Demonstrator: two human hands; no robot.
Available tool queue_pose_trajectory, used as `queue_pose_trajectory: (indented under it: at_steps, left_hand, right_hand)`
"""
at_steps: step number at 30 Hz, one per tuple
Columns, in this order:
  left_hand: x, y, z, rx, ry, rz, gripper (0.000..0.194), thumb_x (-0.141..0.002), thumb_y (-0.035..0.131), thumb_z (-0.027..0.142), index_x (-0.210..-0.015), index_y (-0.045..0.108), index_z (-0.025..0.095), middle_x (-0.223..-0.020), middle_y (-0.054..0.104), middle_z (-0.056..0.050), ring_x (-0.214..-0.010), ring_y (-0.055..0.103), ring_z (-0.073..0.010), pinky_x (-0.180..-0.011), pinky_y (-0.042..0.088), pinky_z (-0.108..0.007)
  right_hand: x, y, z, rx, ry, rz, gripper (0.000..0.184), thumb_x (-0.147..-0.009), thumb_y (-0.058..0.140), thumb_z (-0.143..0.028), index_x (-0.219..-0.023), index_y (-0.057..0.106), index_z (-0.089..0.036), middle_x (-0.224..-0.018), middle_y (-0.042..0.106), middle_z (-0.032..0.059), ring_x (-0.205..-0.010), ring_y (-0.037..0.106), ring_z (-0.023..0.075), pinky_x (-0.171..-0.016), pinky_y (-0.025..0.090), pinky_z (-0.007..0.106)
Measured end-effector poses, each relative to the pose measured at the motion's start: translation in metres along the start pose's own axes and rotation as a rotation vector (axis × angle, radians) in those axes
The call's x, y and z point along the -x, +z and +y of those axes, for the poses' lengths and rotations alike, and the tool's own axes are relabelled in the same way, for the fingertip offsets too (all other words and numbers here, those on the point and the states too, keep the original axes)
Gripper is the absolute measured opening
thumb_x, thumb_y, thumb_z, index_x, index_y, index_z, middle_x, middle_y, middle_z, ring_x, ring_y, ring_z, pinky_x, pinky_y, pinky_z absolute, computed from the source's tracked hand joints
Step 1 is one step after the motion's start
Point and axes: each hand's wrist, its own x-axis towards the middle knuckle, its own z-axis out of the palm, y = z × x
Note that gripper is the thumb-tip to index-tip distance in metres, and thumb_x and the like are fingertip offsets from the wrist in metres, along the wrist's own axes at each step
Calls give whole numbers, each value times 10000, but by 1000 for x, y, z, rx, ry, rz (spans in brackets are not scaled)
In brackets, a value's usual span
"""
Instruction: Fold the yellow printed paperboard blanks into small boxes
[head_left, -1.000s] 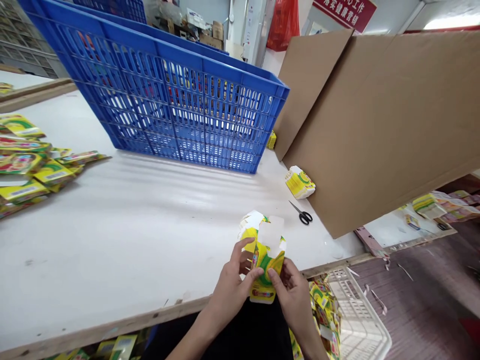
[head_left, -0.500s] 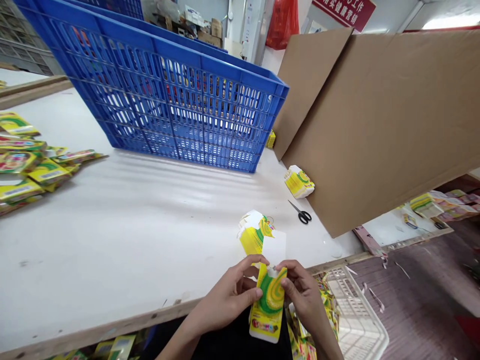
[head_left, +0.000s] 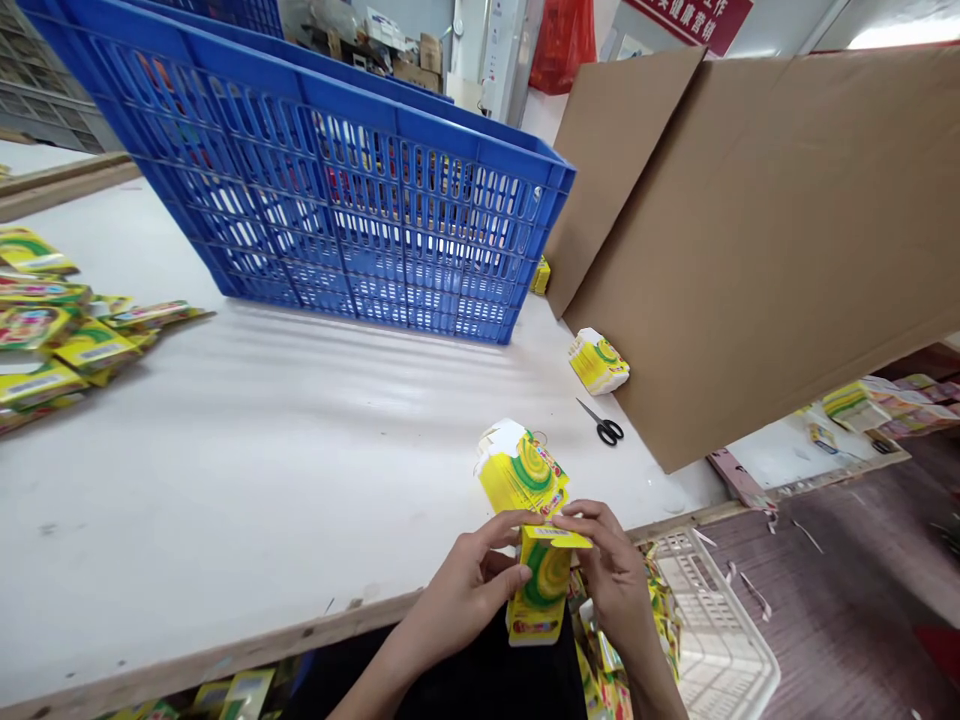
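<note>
A small yellow and green carton (head_left: 541, 590) is held upright above my lap, at the table's front edge. My left hand (head_left: 480, 580) grips its left side, thumb on the front panel and fingers behind. The fingers of my right hand (head_left: 611, 560) press on the carton's top flap, which is folded forward over the opening; the right thumb is mostly hidden beneath it. Just beyond my hands lies a stack of flat yellow cartons (head_left: 517, 475) on the white table (head_left: 285, 470).
A blue plastic crate (head_left: 360, 210) stands on the table's far side. Black scissors (head_left: 606, 430) and another carton stack (head_left: 598, 362) lie near a big cardboard box (head_left: 780, 230). Filled packets (head_left: 75, 330) are heaped at left. A white basket (head_left: 712, 610) with packets sits low at right.
The carton's white top flap stood up before; now it is folded down toward me. My right hand has moved up onto the flap, while the left hand keeps its hold.
</note>
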Motion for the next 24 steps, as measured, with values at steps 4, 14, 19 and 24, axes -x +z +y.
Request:
queue_pose_trajectory:
  at_steps: [4, 14, 19, 24]
  left_hand:
    - [-1, 3, -1, -88, 37, 78, 429, -862, 548, 212, -1289, 555, 253, -1123, 679, -71, -828, 669, -172, -775, 528, -279]
    - [-3, 9, -1, -98, 39, 69, 476, -888, 490, 209, -1363, 474, 227, -1139, 677, -105, -802, 671, -169, -760, 528, -287]
    - [-1, 4, 1, 55, -24, 71, 499, -851, 576, 232, -1343, 491, 224, -1131, 672, -99, -855, 681, -193, -784, 530, -312]
    - [-2, 8, 1, 163, -54, 30, 496, -803, 653, 258, -1286, 556, 206, -1049, 703, -91, -864, 678, -205, -770, 524, -315]
  right_hand:
    - [0, -6, -9, -12, 128, -95, 428, -876, 526, -545, -1093, 703, -221, -797, 623, 48, -751, 595, 201, -683, 496, 306]
    - [1, 14, 5, 104, 257, -47, 312, -848, 604, -360, -1095, 515, -190, -535, 478, -96, -461, 367, 86, -460, 294, 188]
    - [2, 9, 4, 82, 159, 9, 270, -864, 607, -380, -1043, 632, -179, -621, 566, -29, -558, 513, 120, -533, 419, 214]
    - [1, -1, 3, -64, 121, 93, 189, -841, 643, -377, -848, 716, -202, -944, 677, 76, -909, 631, 213, -766, 519, 299]
